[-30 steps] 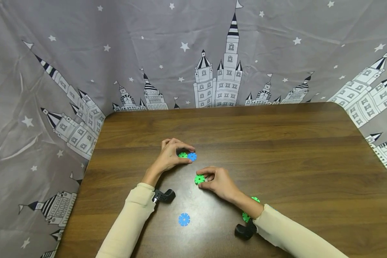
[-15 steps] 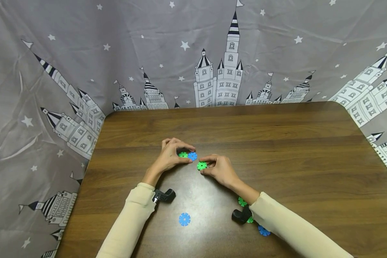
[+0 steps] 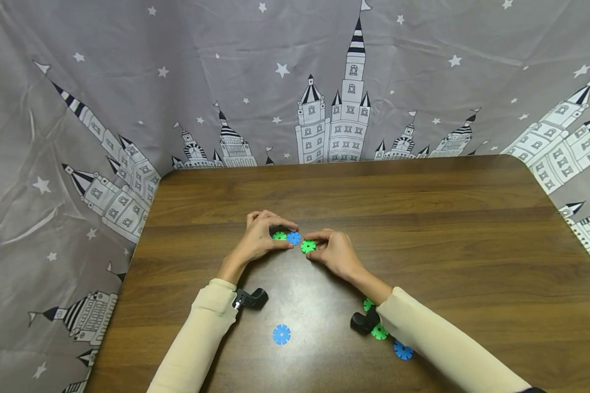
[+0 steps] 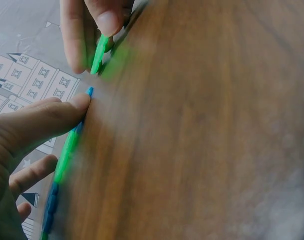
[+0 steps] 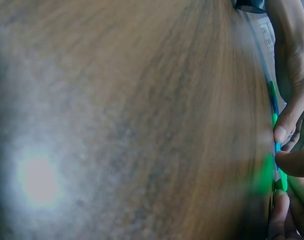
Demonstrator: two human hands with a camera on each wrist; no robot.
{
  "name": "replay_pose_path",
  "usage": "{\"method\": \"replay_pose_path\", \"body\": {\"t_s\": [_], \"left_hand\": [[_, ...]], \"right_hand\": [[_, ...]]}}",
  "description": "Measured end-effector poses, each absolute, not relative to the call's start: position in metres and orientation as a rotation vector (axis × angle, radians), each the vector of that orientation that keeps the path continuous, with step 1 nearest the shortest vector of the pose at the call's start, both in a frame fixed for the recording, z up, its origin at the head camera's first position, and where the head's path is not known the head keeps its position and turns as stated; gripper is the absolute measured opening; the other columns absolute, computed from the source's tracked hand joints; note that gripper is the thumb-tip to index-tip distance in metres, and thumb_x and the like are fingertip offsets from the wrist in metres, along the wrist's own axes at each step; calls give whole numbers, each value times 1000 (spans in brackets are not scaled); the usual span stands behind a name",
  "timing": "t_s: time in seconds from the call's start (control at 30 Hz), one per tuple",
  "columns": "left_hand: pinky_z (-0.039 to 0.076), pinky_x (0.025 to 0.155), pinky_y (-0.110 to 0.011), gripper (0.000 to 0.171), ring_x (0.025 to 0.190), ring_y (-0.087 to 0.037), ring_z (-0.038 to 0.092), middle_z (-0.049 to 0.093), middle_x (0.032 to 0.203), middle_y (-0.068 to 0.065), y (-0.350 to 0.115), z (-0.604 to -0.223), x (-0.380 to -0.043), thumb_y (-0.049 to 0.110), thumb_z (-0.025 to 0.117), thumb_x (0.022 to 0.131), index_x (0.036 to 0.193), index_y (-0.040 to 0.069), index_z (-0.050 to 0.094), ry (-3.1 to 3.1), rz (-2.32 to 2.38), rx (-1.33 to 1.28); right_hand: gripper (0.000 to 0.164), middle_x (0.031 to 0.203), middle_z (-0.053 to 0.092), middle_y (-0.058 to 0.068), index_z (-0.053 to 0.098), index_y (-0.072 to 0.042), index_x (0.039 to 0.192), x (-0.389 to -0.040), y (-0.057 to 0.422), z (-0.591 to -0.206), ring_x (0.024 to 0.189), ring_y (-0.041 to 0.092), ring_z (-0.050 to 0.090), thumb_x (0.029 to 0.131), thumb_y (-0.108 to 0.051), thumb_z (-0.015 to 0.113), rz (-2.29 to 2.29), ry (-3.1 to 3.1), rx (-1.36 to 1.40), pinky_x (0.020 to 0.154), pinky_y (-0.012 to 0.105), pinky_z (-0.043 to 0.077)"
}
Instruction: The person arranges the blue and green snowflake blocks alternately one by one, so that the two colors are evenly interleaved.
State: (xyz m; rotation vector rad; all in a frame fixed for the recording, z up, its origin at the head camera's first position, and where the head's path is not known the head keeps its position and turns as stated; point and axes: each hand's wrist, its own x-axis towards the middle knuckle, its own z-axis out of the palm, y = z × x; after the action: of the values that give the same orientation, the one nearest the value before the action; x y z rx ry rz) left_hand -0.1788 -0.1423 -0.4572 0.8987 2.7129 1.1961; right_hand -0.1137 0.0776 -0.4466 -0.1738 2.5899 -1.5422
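Observation:
My left hand [image 3: 259,236] pinches a blue notched plastic disc [image 3: 293,238] by its edges between thumb and fingers. That disc is the right end of a row; a green notched disc [image 3: 279,236] adjoins it, partly under the hand. The left wrist view shows the row running on under the palm with another blue disc [image 4: 51,202] and a bit of green. My right hand [image 3: 340,256] holds a separate green notched disc [image 3: 308,246] at its rim between thumb and fingers. A small gap separates this green disc from the blue one.
A loose blue disc [image 3: 281,334] lies nearer on the wooden table [image 3: 423,218]. Under the right forearm are two green discs, one of them [image 3: 379,331] beside the black wrist camera [image 3: 365,321], and a blue disc [image 3: 403,350]. A grey castle-print cloth [image 3: 255,82] hangs behind.
My right hand has moved away from me and slightly right with the green disc, up near the blue disc's right side. My left hand has stayed in place.

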Motion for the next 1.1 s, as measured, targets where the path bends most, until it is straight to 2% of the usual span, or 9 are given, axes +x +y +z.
{"method": "replay_pose_path", "body": {"t_s": [0.43,0.77,1.1], "left_hand": [[14,103,-48,42,96,-16,51,72,100,4,-142,-455,-180,24,91,66,105,20,77,2716,1193,864],[13,104,-48,41,98,-16,50,69,101,2,-141,-454,-179,24,91,68,106,20,77,2707,1189,845],[15,104,-48,42,98,-17,50,70,102,2,-142,-456,-178,24,91,68,107,19,77,2703,1179,849]], "right_hand": [[35,100,71,4,75,-9,108,-127,76,-449,73,11,62,74,-2,82,-1526,2699,-206,72,30,51],[36,107,70,4,74,-9,113,-129,75,-450,89,16,65,78,-4,81,-1482,2727,-213,79,33,52],[39,106,70,4,74,-9,112,-128,74,-452,94,18,64,75,-2,83,-1490,2736,-190,84,35,51]]}}
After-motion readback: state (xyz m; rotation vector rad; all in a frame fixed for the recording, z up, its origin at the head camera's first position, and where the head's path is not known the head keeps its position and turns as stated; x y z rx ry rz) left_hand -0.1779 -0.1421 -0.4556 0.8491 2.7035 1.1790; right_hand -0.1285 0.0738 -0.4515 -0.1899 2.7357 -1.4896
